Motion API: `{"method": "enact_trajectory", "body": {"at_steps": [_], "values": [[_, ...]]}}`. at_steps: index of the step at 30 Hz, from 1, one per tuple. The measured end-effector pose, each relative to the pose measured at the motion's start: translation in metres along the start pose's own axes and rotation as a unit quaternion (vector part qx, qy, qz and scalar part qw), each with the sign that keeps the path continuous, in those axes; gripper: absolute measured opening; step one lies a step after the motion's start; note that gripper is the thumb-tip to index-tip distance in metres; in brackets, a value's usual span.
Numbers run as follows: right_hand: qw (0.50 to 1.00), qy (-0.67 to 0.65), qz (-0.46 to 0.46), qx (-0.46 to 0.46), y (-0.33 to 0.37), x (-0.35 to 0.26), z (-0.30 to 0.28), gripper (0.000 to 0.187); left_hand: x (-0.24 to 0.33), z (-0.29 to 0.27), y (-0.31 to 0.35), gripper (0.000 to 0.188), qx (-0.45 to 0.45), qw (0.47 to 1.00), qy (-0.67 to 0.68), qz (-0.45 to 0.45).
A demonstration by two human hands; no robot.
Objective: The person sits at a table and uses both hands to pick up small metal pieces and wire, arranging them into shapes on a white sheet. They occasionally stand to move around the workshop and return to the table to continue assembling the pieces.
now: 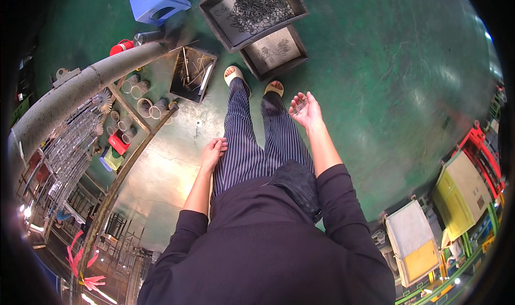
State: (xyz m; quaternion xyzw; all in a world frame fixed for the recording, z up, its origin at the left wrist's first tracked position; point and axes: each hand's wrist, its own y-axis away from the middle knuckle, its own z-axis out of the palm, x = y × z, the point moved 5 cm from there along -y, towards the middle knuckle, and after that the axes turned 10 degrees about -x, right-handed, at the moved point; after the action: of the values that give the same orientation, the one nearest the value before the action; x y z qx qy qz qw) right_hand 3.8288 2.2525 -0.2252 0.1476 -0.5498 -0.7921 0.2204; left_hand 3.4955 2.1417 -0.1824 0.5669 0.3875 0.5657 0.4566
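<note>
1. Head view, and the upper tray (270, 32) is used as the landmark for everything here. Small metal pieces (300, 107) are held in the right hand (307, 113), nearer the wearer than the upper tray and a bit to its right. The palm is turned up, with the fingers half curled around them; the exact shape can't be made out.

2. The left hand (214, 148) is held well wearer-side of the upper tray and a little left of it, fingers loosely bent beside the striped trousers (240, 128). Whether anything is gripped there can't be told.

3. For holding bits like these, a shallow cup is probably best kept, palm level and fingertips raised so nothing gets spilled. Hard squeezing is best avoided, since thin pieces could be tangled or bent.

4. Containers: a dark heap of wiry pieces is held in the upper tray. The lower tray (284, 67) is partly overlapped at its wearer-side edge, and only a thin scatter is seen inside.

5. Left of the upper tray and closer to the wearer, some rods are held in a dark box (207, 77). Farther left, several round tubs (144, 107) are grouped; their contents can't be made out, tbh.
</note>
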Motion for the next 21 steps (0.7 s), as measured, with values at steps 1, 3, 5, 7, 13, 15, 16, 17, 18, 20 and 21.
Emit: {"method": "enact_trajectory", "body": {"at_steps": [1, 3, 5, 7, 13, 15, 16, 17, 18, 20, 21], "values": [[1.000, 0.005, -0.002, -0.003, -0.002, -0.002, 0.001, 0.034, -0.003, 0.008, 0.000, 0.024, -0.002, 1.000, 0.001, 0.006], [0.999, 0.025, -0.019, -0.032, -0.008, -0.010, 0.007, 0.034, -0.009, 0.024, 0.001, 0.024, -0.002, 1.000, 0.005, 0.015], [0.994, 0.044, -0.043, -0.086, -0.018, -0.023, 0.023, 0.048, -0.011, 0.032, 0.005, 0.024, 0.004, 1.000, 0.011, 0.024], [0.989, 0.098, -0.040, -0.104, -0.024, -0.035, 0.035, 0.085, -0.015, 0.037, 0.010, 0.024, 0.019, 0.999, 0.019, 0.031], [0.964, 0.258, -0.053, 0.044, -0.011, -0.070, 0.004, 0.085, -0.042, 0.040, 0.040, 0.024, 0.068, 0.994, 0.066, 0.046], [0.941, 0.328, -0.067, 0.045, 0.001, -0.078, -0.023, 0.072, -0.055, 0.037, 0.051, 0.025, 0.075, 0.993, 0.076, 0.044], [0.931, 0.357, -0.066, 0.043, 0.005, -0.082, -0.044, 0.063, -0.053, 0.033, 0.061, 0.025, 0.087, 0.993, 0.070, 0.046], [0.903, 0.422, -0.059, 0.058, 0.018, -0.084, -0.051, 0.051, -0.065, 0.031, 0.065, 0.025, 0.092, 0.991, 0.084, 0.053], [0.877, 0.473, -0.050, 0.068, 0.030, -0.083, -0.062, 0.040, -0.072, 0.026, 0.071, 0.025, 0.103, 0.989, 0.084, 0.058], [0.815, 0.568, -0.044, 0.105, 0.047, -0.083, -0.092, 0.026, -0.094, 0.017, 0.076, 0.025, 0.107, 0.985, 0.112, 0.076], [0.795, 0.597, -0.042, 0.104, 0.055, -0.080, -0.106, 0.023, -0.099, 0.014, 0.083, 0.025, 0.114, 0.983, 0.116, 0.084]]}}
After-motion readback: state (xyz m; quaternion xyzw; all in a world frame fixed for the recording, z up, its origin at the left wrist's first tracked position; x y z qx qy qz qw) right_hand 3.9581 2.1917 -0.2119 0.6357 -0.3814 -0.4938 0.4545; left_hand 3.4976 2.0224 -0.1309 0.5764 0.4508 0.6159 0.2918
